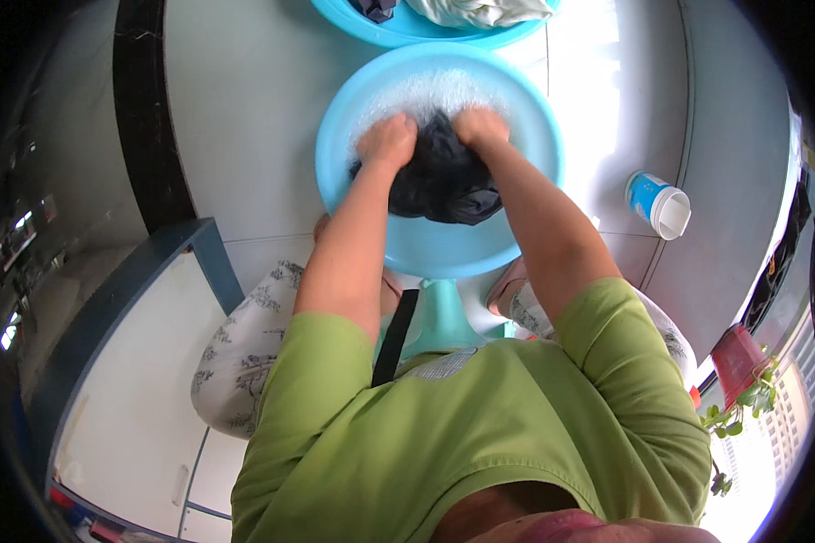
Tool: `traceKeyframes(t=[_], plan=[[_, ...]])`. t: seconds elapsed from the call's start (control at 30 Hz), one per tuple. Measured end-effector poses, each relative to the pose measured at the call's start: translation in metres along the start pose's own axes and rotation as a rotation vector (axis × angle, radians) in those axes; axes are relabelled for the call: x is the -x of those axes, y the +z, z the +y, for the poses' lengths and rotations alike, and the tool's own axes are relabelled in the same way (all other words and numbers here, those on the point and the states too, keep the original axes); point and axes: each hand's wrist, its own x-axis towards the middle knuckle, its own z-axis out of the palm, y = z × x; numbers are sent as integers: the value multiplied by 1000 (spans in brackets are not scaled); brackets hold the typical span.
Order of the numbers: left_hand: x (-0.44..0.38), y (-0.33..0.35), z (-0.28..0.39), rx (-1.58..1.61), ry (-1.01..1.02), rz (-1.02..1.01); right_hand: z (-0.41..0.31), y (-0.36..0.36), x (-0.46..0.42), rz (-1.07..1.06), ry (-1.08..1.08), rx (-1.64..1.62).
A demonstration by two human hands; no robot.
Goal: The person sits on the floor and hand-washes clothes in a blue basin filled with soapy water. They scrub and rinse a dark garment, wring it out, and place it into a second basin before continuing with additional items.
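A light blue plastic basin (441,248) stands on the floor before me, with foamy, soapy water (441,85) at its far side. In it lies a wet black cloth garment (445,173). My left hand (390,139) is closed on the cloth's left part, its fingers curled at the edge of the suds. Across from it, my right hand (481,125) grips the right part of the same cloth, close to the foam. Between the two hands the fabric rises in a dark fold. The fingertips of both hands are partly hidden.
Beyond stands a second blue basin (373,34) with whitish cloth (482,12) and a dark cloth (378,9). A white and blue plastic tub (655,203) lies on the tiles at right. A white cabinet (136,400) stands at left, a potted plant (740,366) at lower right.
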Motion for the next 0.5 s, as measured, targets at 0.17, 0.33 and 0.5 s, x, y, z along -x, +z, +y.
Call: traceKeyframes(t=[0.17, 0.33, 0.5], plan=[[0, -2, -31, 426, 201, 48, 38, 3, 20, 207, 283, -1171], [67, 6, -20, 519, 569, 394, 69, 30, 64, 371, 8, -1496], [131, 11, -16, 347, 685, 437, 52, 32, 120, 436, 53, -983]])
